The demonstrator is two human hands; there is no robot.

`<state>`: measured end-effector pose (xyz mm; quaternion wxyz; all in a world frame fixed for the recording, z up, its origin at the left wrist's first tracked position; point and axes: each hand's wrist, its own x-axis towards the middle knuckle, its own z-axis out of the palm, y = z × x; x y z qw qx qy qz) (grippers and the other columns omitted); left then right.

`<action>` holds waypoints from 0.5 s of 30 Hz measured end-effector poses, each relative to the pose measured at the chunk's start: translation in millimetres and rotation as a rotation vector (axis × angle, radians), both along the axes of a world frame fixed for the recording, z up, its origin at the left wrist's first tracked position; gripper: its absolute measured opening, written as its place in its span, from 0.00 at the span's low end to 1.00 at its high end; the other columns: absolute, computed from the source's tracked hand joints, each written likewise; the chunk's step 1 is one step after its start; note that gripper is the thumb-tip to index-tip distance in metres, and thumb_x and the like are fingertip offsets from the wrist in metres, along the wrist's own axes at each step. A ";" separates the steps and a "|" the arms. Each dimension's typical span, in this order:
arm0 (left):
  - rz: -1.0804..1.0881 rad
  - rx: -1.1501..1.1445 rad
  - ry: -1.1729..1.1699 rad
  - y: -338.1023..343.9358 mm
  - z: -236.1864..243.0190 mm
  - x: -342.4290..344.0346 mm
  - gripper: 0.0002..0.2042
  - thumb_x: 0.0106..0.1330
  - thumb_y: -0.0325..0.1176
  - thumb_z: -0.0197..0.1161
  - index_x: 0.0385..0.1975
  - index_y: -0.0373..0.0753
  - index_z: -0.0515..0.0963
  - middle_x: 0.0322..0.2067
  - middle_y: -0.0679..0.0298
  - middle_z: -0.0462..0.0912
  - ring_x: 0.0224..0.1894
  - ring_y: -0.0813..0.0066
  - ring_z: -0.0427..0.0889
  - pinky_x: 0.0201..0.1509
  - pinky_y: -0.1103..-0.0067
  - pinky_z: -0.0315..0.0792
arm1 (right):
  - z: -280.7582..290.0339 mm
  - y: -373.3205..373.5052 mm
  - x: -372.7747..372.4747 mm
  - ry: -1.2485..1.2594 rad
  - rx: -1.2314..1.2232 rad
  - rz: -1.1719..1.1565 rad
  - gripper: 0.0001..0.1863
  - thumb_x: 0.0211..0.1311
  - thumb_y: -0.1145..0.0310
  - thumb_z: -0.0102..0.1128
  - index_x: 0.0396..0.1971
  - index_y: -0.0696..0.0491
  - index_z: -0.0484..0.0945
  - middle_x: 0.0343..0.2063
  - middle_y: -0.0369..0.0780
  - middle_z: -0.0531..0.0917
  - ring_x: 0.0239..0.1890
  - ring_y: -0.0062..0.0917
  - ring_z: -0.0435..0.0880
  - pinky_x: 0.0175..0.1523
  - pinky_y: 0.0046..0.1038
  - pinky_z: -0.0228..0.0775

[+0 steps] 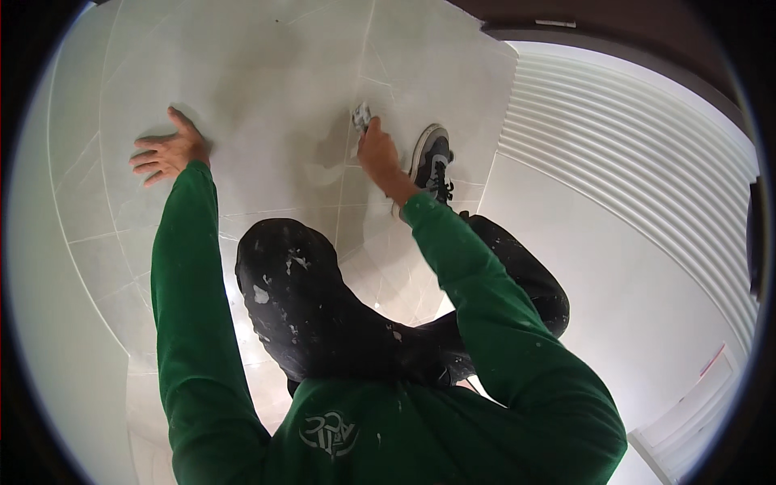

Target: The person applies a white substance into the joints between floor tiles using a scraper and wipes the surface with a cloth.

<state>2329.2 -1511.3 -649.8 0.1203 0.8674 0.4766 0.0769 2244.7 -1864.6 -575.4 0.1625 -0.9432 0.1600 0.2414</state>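
Note:
My left hand lies flat on the grey tiled floor, fingers spread, with nothing held. To the right, my right hand is closed around a small grey-and-white scraper-like tool. Its head sticks out past my fingers, at or just above a pale joint between the tiles; I cannot tell if it touches. The handle is hidden in my grip, and the tool's exact kind is too small to make out.
A dark sneaker is planted right beside my right hand. My bent knee in paint-spotted black trousers comes between my arms. A ribbed white panel runs along the right, a plain pale wall along the left. Dark brown furniture stands at the far right.

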 end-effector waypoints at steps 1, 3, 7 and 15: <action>0.004 0.002 -0.004 0.0 -0.6 -0.3 0.58 0.62 0.79 0.38 0.76 0.29 0.44 0.74 0.29 0.40 0.78 0.34 0.36 0.74 0.38 0.28 | 1.0 4.0 -16.6 -0.015 0.016 0.000 0.22 0.70 0.69 0.52 0.57 0.65 0.61 0.30 0.62 0.83 0.35 0.59 0.85 0.40 0.52 0.80; -0.003 0.007 -0.003 0.4 -2.0 -1.6 0.58 0.62 0.79 0.38 0.76 0.29 0.44 0.74 0.29 0.40 0.78 0.33 0.36 0.74 0.38 0.28 | 1.6 10.5 -51.5 -0.029 0.000 -0.013 0.17 0.71 0.68 0.53 0.50 0.62 0.62 0.24 0.59 0.82 0.30 0.59 0.83 0.34 0.56 0.76; -0.014 0.012 -0.021 1.8 -4.8 -2.6 0.58 0.61 0.79 0.38 0.76 0.28 0.45 0.74 0.28 0.40 0.78 0.33 0.36 0.74 0.38 0.28 | 2.8 23.5 -112.5 0.029 0.037 -0.026 0.24 0.72 0.66 0.50 0.59 0.66 0.61 0.26 0.59 0.83 0.32 0.58 0.84 0.36 0.55 0.76; 0.014 -0.002 -0.052 3.8 -6.5 -2.3 0.58 0.61 0.80 0.38 0.75 0.28 0.48 0.74 0.28 0.41 0.78 0.34 0.37 0.74 0.39 0.29 | 17.1 32.7 -196.0 0.379 0.030 -0.020 0.25 0.71 0.61 0.53 0.60 0.64 0.65 0.27 0.55 0.84 0.32 0.55 0.85 0.36 0.54 0.76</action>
